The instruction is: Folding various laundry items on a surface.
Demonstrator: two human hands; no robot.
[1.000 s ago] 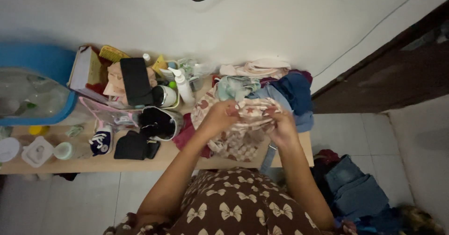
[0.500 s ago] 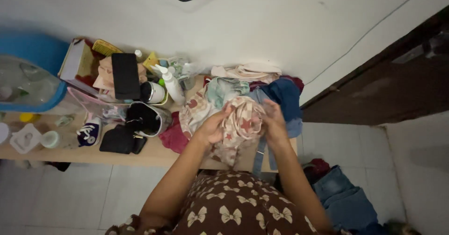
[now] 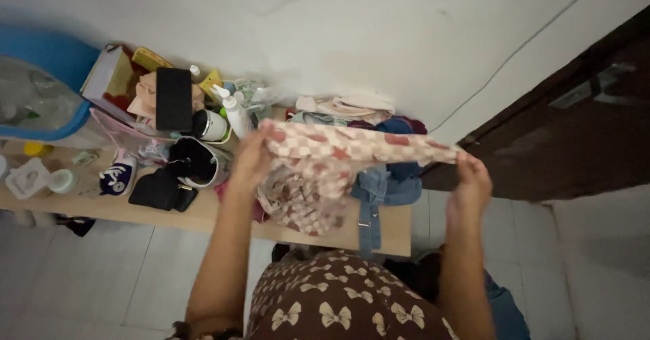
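And there it opens out: the checked pink-and-cream cloth with red stars (image 3: 352,149), bunched into a ball between both hands a moment ago, is now pulled wide and taut above the wooden bench (image 3: 203,218), so the wadding-up has given way to a spread, and its full width can be seen. The left hand (image 3: 252,156) has swung out toward the clutter on the bench, fingers closed over the cloth's left corner; the right hand (image 3: 470,181) has travelled well out past the bench end, toward the dark door (image 3: 582,130), pinching the other corner tight between thumb and fingers. Both grips look firm, nothing slack at the ends, though the fingertips themselves are partly buried in the fabric. The middle of the cloth sags a little and hangs down over the pile of clothes (image 3: 379,177) lying on the bench. Just beside the left hand stand a white pump bottle (image 3: 234,114) and a black pouch (image 3: 162,190), untouched.
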